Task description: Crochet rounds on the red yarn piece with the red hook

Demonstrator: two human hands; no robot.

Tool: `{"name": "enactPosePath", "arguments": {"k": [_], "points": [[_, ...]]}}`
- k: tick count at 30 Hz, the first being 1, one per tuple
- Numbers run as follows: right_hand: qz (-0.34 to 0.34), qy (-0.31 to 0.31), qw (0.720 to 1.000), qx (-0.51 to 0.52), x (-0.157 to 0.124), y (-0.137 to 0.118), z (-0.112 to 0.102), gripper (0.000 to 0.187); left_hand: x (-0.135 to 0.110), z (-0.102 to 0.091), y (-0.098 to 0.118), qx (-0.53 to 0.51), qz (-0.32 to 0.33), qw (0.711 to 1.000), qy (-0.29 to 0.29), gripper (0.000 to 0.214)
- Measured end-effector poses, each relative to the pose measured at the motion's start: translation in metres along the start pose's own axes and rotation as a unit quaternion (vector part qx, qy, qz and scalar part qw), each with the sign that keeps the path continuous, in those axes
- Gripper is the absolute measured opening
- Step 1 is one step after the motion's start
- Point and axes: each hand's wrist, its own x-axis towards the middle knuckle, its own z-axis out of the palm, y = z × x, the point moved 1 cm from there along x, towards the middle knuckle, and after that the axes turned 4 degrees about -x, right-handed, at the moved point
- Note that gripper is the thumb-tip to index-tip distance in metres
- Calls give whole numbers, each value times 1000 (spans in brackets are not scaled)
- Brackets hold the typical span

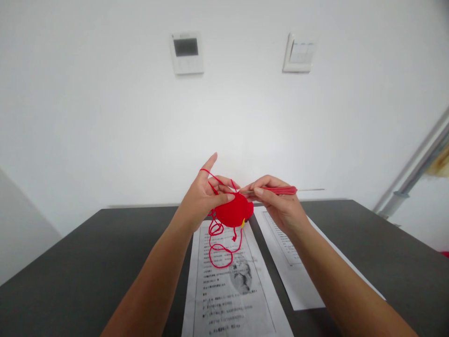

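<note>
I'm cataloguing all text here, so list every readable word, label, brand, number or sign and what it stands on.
None can be read.
Left sheet: printed lines, too small and blurred.
Right sheet: printed lines, too small and blurred.
Wall panel: faint marks near its top, too small.
Wall switch: no legible text.

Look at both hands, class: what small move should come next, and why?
Probably, the right hand should use the hook to catch the red yarn. The hook's metal end is at the top edge of the red piece, which the left hand pinches, and the yarn runs from that hand's raised finger down towards the same spot.
</note>
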Motion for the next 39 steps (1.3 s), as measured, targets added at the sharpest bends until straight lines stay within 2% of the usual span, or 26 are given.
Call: {"name": "enactPosePath", "arguments": {"k": [7, 11, 18, 23, 31, 39], "points": [[-20, -56, 996, -71, -6, -6, -4, 15, -11, 1, 7, 47, -6, 999, 0, 110], [-40, -67, 988, -135, -11, -14, -2, 9, -16, 2, 10, 66, 4, 998, -5, 109], [-87, -82, 962, -247, -21, -26, 4, 6, -21, 7, 16, 106, 24, 994, 8, 111], [-128, -90, 943, -294, -24, -31, 10, 8, -25, 9, 17, 136, 52, 989, 17, 105], [-240, -88, 879, -401, -27, -28, 15, 12, -34, 16, 19, 217, 125, 966, 61, 87], [-355, -86, 825, -431, -32, -28, 24, 16, -41, 28, 26, 318, 164, 929, 94, 82]]}}
